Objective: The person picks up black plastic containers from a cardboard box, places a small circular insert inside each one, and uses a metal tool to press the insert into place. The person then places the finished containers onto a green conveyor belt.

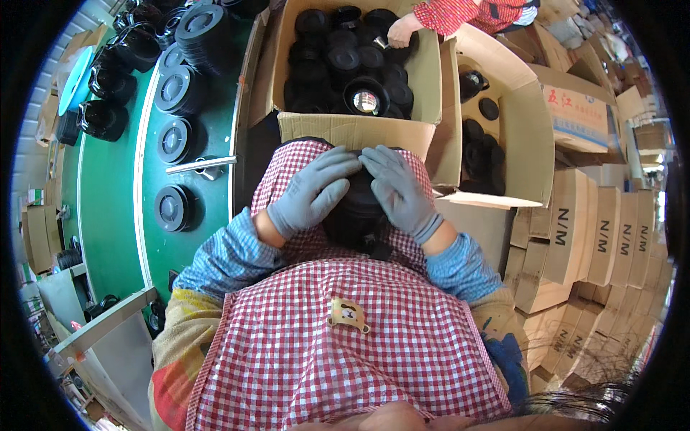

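Observation:
A dark, rounded black pot (353, 224) sits on my lap, against the chequered apron. My left hand (316, 188), in a grey glove, cups its left side, fingers pointing toward the top. On the other side my right hand (404, 192), gloved the same, is curved over the pot with bent fingers. The two sets of fingertips almost meet at its far edge. A small black part, perhaps a handle, sticks out at the near side. Much of the pot is hidden by my hands and lost in shadow.
Ahead stands an open carton (359, 123) of black round parts, where another person's hand (402, 32) reaches in. A second open carton (535, 161) is to the right. Black discs (174, 208), a metal bar (201, 164) and glossy pots (105, 121) line the green bench. Cartons (568, 230) stack at right.

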`<action>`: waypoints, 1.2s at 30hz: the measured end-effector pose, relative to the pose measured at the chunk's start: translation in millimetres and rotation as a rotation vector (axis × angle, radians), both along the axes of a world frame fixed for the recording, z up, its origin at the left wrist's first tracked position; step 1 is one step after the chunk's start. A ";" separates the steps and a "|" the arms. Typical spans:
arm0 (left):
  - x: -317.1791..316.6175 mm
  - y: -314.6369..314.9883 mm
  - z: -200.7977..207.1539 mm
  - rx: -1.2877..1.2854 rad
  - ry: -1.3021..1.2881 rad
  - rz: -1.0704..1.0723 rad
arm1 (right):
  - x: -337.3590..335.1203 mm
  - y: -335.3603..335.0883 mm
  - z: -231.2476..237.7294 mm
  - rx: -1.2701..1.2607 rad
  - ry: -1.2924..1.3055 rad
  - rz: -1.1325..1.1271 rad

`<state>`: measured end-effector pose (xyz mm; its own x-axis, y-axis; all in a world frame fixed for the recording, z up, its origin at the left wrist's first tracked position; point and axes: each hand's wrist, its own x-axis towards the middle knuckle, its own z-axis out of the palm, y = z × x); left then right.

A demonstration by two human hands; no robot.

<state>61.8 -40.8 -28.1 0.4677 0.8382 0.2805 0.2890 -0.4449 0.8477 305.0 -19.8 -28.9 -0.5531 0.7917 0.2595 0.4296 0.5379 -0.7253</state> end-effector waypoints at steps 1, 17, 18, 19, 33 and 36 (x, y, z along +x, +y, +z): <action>-2.1 12.1 -11.5 -0.025 -0.072 -0.029 | -10.0 -11.1 8.6 0.093 -0.074 -0.047; 44.2 131.0 13.3 -0.344 0.589 -0.291 | -42.3 21.9 54.1 0.280 -0.325 0.480; 40.1 125.9 12.4 -0.357 0.483 -0.309 | -20.0 41.1 50.5 0.233 -0.347 0.517; 27.7 106.9 10.5 -0.380 0.254 -0.309 | 2.6 60.6 46.1 0.189 -0.363 0.558; 47.1 96.7 -6.7 -0.384 0.042 -0.144 | 2.6 78.8 26.4 -0.060 -0.236 0.616; 75.0 136.6 -18.6 -0.237 0.497 -0.267 | -55.9 27.9 38.0 0.343 -0.197 0.649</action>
<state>136.7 95.8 -46.8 0.6973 0.6867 -0.2055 0.5800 -0.3720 0.7247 249.1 8.1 9.1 -0.9419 0.1845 0.2805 0.0545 0.9084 -0.4146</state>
